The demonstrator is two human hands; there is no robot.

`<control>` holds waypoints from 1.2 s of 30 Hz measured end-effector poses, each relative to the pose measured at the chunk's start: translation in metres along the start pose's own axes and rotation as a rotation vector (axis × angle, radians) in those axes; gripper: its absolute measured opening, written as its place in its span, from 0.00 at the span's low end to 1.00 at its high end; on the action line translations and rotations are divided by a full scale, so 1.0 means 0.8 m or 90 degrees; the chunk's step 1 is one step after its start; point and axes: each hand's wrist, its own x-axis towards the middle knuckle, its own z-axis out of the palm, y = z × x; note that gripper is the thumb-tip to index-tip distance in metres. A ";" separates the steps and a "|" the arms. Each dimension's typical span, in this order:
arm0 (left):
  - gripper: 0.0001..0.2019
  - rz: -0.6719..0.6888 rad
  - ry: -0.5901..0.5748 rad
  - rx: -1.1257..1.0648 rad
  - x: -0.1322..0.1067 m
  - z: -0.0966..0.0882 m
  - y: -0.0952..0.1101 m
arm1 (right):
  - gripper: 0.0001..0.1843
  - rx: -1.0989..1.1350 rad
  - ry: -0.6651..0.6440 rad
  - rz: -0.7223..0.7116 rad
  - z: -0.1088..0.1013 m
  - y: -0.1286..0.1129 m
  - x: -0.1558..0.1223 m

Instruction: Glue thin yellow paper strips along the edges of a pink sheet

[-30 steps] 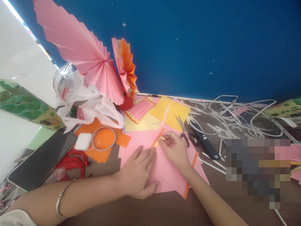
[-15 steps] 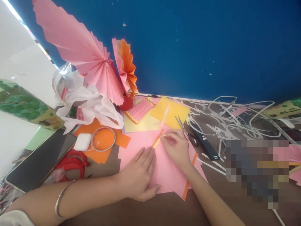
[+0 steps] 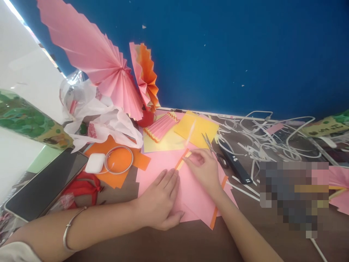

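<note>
My left hand [image 3: 160, 202] lies flat with its fingers outstretched, pressing on pink paper sheets [image 3: 151, 167] on the table. Its fingertips touch the lower end of a narrow orange and yellow paper strip [image 3: 186, 154] along the pink paper. My right hand [image 3: 204, 171] is closed in a pinch at that strip's upper part, thumb and index finger together. Whether the pinch holds the strip's edge or a separate thin layer cannot be made out. Another orange edge [image 3: 215, 214] shows on the pink paper, under my right forearm.
Scissors [image 3: 211, 145] and a dark utility knife [image 3: 237, 163] lie right of the paper. Yellow paper [image 3: 199, 129] and a pleated pink piece [image 3: 162, 125] lie behind. Left are a white case [image 3: 95, 162], a phone [image 3: 45, 185] and folded fans [image 3: 92, 58]. White paper scraps [image 3: 261, 138] lie right.
My right fingertips have shifted slightly down and left along the strip. My left hand stays pressed in place. The whole view has moved slightly.
</note>
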 end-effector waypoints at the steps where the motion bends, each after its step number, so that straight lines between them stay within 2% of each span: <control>1: 0.35 0.000 0.001 0.001 0.000 0.000 0.000 | 0.11 0.016 0.001 0.009 -0.002 -0.001 0.001; 6: 0.35 0.002 0.004 0.001 0.000 -0.001 0.000 | 0.05 0.050 0.001 0.001 -0.007 -0.004 0.004; 12: 0.35 0.001 0.000 0.006 0.000 0.000 0.000 | 0.06 0.023 0.030 -0.010 -0.003 0.006 0.011; 26: 0.36 0.005 0.002 0.024 0.000 0.001 0.000 | 0.06 -0.038 0.000 -0.009 0.004 0.012 0.015; 32: 0.35 0.002 0.003 0.035 0.000 0.000 0.001 | 0.15 -0.107 0.037 0.055 0.002 0.016 0.019; 36: 0.35 0.003 0.002 0.041 -0.001 0.000 0.000 | 0.11 -0.158 -0.001 0.022 0.001 0.014 0.026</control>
